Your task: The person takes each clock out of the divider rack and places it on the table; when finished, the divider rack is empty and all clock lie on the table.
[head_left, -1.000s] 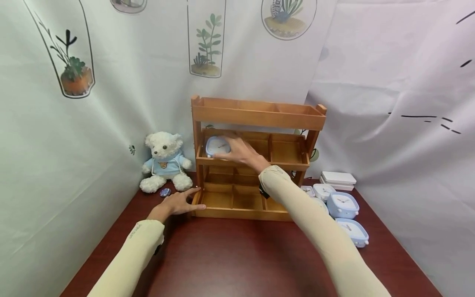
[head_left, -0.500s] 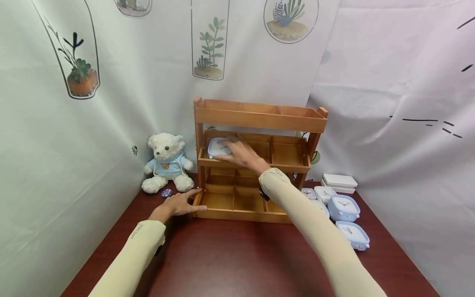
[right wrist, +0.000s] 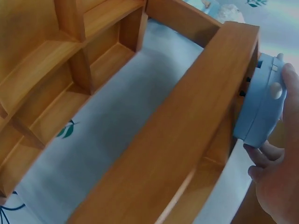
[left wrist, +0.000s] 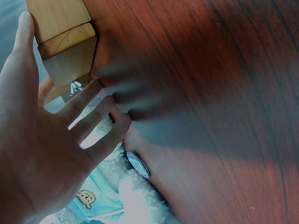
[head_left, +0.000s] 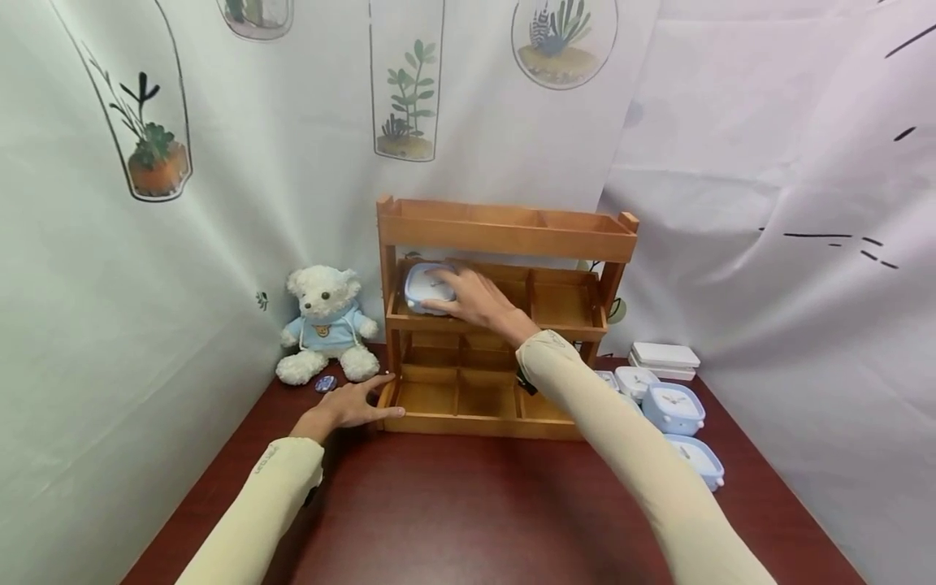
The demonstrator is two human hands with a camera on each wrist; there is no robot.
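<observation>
My right hand [head_left: 478,299] grips a light blue alarm clock [head_left: 426,288] with a white face, thumb low and fingers over its top edge. The clock is at the left compartment of the middle tier of a wooden three-tier rack [head_left: 504,237]. In the right wrist view, the back of the clock [right wrist: 261,105] shows near a rack rail [right wrist: 173,116], with fingertips on its side. My left hand [head_left: 347,404] rests with spread, straight fingers against the rack's lower left corner, its thumb along the front edge. In the left wrist view, the wooden corner [left wrist: 70,46] lies between thumb and fingers.
Several more clocks [head_left: 673,406] stand right of the rack, partly behind my right sleeve [head_left: 621,439]. White flat boxes [head_left: 664,357] are stacked behind them. A white teddy bear [head_left: 322,313] sits left of the rack, a small round blue object [head_left: 325,383] by its foot.
The clock in my right hand has risen slightly within the compartment and tilted, so more of its lower front shows. My left hand stays in place on the rack; the head view has shifted a little.
</observation>
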